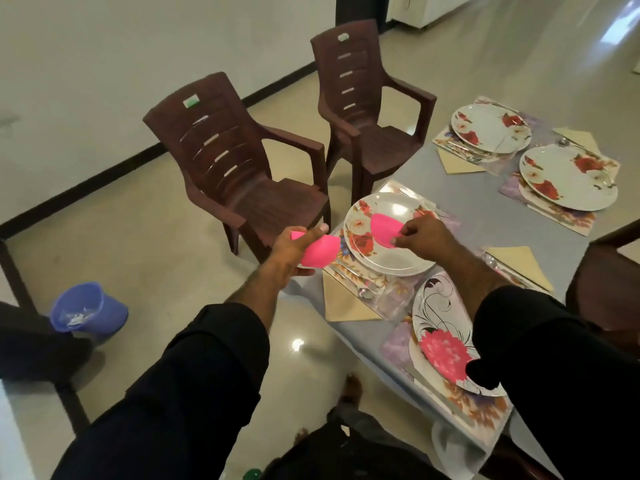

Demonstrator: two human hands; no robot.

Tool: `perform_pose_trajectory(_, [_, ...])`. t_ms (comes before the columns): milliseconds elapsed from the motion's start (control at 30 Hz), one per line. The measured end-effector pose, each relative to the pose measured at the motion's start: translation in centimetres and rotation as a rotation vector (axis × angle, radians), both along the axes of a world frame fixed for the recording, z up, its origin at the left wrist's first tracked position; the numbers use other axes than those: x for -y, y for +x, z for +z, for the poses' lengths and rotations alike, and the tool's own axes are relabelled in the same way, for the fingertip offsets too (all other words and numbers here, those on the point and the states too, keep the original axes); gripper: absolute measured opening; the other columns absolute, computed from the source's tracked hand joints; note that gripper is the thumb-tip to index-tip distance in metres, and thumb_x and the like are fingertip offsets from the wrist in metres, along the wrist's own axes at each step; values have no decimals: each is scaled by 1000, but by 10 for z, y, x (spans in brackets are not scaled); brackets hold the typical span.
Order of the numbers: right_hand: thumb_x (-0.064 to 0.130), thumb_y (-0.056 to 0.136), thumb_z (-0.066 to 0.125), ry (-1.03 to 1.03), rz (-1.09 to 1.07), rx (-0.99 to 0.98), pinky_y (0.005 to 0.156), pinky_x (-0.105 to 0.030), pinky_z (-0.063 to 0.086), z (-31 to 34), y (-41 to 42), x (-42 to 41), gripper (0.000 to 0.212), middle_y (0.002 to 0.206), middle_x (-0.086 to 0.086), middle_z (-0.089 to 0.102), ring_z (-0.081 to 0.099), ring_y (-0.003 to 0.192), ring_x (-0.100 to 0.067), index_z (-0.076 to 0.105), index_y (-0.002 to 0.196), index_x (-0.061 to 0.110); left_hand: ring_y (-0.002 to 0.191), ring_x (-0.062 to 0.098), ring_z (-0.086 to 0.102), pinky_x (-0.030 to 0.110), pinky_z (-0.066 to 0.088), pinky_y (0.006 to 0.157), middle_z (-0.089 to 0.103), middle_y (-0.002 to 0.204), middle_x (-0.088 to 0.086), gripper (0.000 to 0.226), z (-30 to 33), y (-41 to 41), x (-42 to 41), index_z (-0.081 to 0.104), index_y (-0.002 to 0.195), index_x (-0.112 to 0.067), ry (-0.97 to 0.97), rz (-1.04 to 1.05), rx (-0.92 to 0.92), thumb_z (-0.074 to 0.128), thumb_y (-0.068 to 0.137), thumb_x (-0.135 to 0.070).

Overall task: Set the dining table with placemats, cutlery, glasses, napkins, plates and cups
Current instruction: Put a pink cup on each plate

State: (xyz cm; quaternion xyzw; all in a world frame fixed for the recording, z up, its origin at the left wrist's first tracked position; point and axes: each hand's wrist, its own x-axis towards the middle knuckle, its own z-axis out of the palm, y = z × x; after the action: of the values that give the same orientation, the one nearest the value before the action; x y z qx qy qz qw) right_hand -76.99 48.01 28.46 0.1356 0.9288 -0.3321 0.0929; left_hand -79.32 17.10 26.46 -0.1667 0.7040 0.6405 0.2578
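Observation:
My left hand [294,245] grips a pink cup [318,255] just off the table's left edge. My right hand [424,237] pinches the rim of a second pink cup [383,227] over a floral plate [384,237]. That plate lies on a placemat [360,275] with cutlery [363,289], a clear glass [394,299] and a beige napkin [343,306] beside it. A nearer plate with a pink flower [440,337] is partly hidden by my right sleeve. Two more rose plates, one [490,128] and another [568,176], sit at the far end.
The grey table [485,209] runs from near right to far right. Two brown plastic chairs, one [239,168] and the other [363,109], stand on the floor to its left. A blue bucket [86,311] sits on the floor at the left. A dark chair [609,282] stands at the right edge.

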Motion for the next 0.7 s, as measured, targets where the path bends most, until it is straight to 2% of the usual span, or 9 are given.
perform_pose_trajectory(100, [25, 87, 83, 164, 42, 95, 78, -30, 50, -28, -6, -20, 15, 88, -4, 75, 70, 88, -23, 82, 96, 13, 115, 34, 66, 51, 66, 83, 57, 135, 9, 76, -15, -12, -25, 54, 135, -29, -19, -87, 30, 87, 75, -63])
perform_pose_trajectory(200, [25, 85, 79, 311, 149, 216, 80, -35, 59, -52, -13, -30, 20, 86, -5, 75, 70, 81, -22, 82, 99, 12, 115, 34, 66, 50, 66, 83, 57, 135, 9, 78, -23, -31, -39, 53, 138, -29, -48, -131, 43, 88, 76, -62])
perform_pose_trajectory(333, [22, 81, 78, 400, 220, 298, 66, -28, 55, -72, -21, -35, 18, 79, -3, 72, 68, 70, -18, 82, 96, 12, 116, 35, 66, 54, 66, 86, 58, 136, 8, 83, -27, -58, -45, 55, 136, -30, -77, -114, 44, 91, 71, -66])
perform_pose_trajectory(400, [19, 83, 76, 416, 239, 326, 63, -29, 57, -70, -21, -31, 18, 83, -4, 73, 69, 71, -18, 80, 99, 12, 116, 36, 67, 56, 66, 85, 58, 136, 8, 87, -26, -68, -46, 57, 133, -31, -81, -99, 49, 92, 65, -70])
perform_pose_trajectory(467, [24, 83, 78, 452, 312, 365, 70, -30, 60, -67, -25, -28, 23, 92, -4, 75, 71, 79, -19, 80, 103, 13, 114, 34, 67, 52, 66, 84, 58, 135, 8, 80, -24, -76, -48, 56, 133, -31, -95, -105, 49, 90, 70, -67])
perform_pose_trajectory(533, [45, 78, 86, 475, 368, 373, 81, -34, 60, -63, -33, -26, 41, 102, -1, 75, 70, 90, -20, 79, 108, 18, 114, 33, 67, 47, 67, 82, 58, 134, 7, 74, -22, -86, -52, 56, 135, -29, -94, -118, 49, 87, 77, -62])
perform_pose_trajectory(600, [62, 71, 85, 503, 360, 302, 91, -41, 58, -57, -42, -24, 62, 114, -1, 68, 65, 102, -22, 73, 116, 22, 113, 32, 66, 42, 66, 76, 58, 133, 7, 70, -21, -96, -55, 55, 135, -27, -88, -124, 49, 86, 81, -58])
perform_pose_trajectory(700, [74, 60, 85, 510, 306, 269, 98, -49, 54, -58, -52, -13, 104, 139, -8, 47, 55, 124, -33, 45, 144, 30, 111, 31, 66, 39, 65, 71, 58, 132, 8, 69, -24, -111, -57, 55, 136, -26, -86, -133, 54, 85, 83, -57])
